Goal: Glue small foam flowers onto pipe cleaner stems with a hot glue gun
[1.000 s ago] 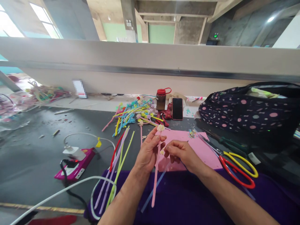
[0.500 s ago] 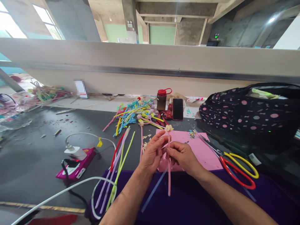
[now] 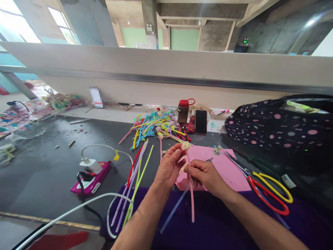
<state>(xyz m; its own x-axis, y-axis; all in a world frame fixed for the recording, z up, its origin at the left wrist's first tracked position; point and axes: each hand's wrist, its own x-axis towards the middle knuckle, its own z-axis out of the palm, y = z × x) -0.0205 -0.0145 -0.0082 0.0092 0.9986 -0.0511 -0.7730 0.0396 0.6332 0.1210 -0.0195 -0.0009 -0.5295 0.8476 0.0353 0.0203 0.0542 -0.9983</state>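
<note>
Upright but slightly tilted in front of me is a pipe-cleaner flower, with a cream flower head [image 3: 185, 146] on a fuzzy pink stem [image 3: 192, 208]. My left hand [image 3: 169, 166] has its thumb and fingers closed at the top of the stem, just under the head; part of that grip is hidden. Lower down, my right hand [image 3: 206, 175] pinches the stem between thumb and fingers. Below both hands the free end of the stem hangs over a dark purple cloth [image 3: 208, 222]. A pink sheet [image 3: 223, 166] lies behind my right hand.
Scissors with red and yellow handles [image 3: 270, 191] lie at right, near small beads [image 3: 216, 150]. Loose pipe cleaners [image 3: 135, 180] lie left of my arm. Finished-looking pipe-cleaner pieces [image 3: 151, 126], a bottle [image 3: 183, 113], a phone [image 3: 201, 122], a dotted bag [image 3: 275, 121] and a power strip [image 3: 93, 180] surround them.
The whole view has shifted a little, so the table appears farther right. The flower's stem now leans, its head tipped left toward my left fingertips. Both hands stay on the flower.
</note>
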